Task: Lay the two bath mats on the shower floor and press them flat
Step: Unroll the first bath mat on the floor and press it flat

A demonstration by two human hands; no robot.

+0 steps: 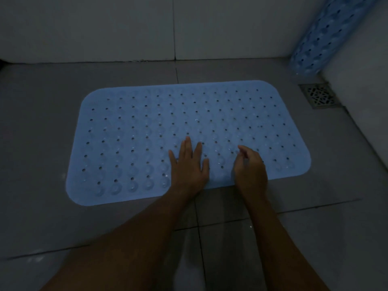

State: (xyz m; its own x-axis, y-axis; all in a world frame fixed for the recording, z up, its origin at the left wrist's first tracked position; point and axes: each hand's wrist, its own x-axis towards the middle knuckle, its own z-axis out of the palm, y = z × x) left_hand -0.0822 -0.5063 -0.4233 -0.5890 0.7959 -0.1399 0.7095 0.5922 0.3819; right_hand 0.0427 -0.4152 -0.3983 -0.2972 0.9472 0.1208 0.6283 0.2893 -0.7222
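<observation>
Grey tiled floor [42, 114] under flat blue mat [136, 133], left hand [190, 166] palm-down.

Pale blue mat [189, 122] dotted with dark holes (in rows), grey floor tiles [42, 101], white wall [84, 28]

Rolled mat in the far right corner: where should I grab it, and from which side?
Judging by its pose, grip the rolled mat around its mid-body, coming from its open left side. It stands nearly upright, leaning into the corner where the walls meet, so back and right are blocked. Its base sits just behind the drain. The right hand is nearer; a wrap-around grasp should keep it from unrolling.
</observation>
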